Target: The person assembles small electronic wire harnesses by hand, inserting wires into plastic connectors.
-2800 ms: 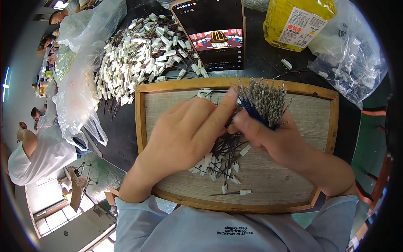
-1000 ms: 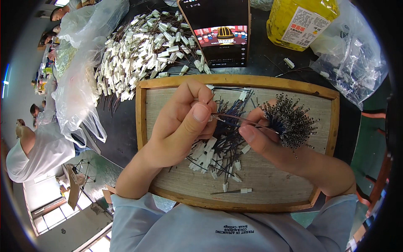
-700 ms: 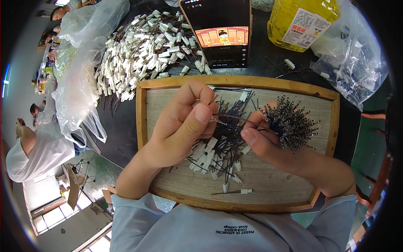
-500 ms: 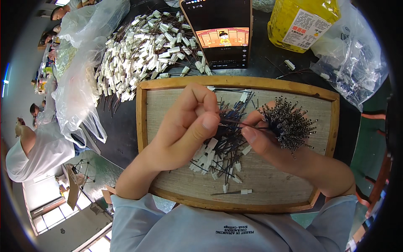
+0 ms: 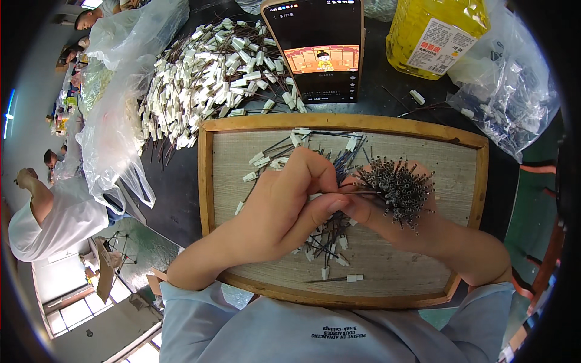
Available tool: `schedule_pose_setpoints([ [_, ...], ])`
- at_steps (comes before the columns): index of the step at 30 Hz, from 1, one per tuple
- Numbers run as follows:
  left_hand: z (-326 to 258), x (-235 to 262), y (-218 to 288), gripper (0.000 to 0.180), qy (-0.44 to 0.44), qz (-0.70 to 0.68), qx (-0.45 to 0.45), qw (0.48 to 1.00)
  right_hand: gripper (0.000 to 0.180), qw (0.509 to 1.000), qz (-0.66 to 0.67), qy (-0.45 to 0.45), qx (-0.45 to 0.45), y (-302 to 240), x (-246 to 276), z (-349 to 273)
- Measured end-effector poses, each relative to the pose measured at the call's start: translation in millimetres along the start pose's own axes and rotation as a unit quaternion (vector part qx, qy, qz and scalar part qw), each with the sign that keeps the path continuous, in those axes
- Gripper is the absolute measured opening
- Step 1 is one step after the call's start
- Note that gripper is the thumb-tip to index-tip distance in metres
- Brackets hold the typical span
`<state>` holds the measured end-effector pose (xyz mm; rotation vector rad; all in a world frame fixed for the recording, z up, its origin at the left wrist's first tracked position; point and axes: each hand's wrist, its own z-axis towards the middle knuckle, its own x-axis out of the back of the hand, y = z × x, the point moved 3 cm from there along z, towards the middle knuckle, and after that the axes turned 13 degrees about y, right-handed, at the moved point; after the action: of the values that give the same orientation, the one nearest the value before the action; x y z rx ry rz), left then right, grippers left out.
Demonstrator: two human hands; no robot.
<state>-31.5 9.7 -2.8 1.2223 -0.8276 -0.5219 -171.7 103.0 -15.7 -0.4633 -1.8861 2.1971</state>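
Observation:
My left hand (image 5: 284, 209) is closed, its thumb and fingers pinching a thin dark wire where it meets my right hand. My right hand (image 5: 393, 221) grips a bundle of small dark sleeves (image 5: 399, 187) that fans out with the tube ends facing up. Both hands hover over a wooden tray (image 5: 209, 181). Loose dark wires with white connectors (image 5: 330, 242) lie on the tray under and around the hands, partly hidden by them.
A big heap of white-tipped wires (image 5: 206, 78) lies beyond the tray at the left. A phone (image 5: 321, 51) leans behind the tray, beside a yellow bottle (image 5: 436, 33). Clear plastic bags (image 5: 508, 91) sit right and left. Other people work at far left.
My hands have drawn together until the fingertips meet at the sleeve bundle. The left hand has moved right and slightly down; the bundle stays in the right hand.

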Motion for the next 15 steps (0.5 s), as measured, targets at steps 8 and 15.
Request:
schedule_pose_setpoints([
  [8,9,25,20,0.016,0.046,0.127,-0.077,0.988,0.014,0.994,-0.05,0.035,-0.093,-6,4,3],
  [15,9,31,13,0.014,0.04,0.116,-0.048,0.991,0.016,0.974,0.017,0.115,-0.196,1,4,-1],
])
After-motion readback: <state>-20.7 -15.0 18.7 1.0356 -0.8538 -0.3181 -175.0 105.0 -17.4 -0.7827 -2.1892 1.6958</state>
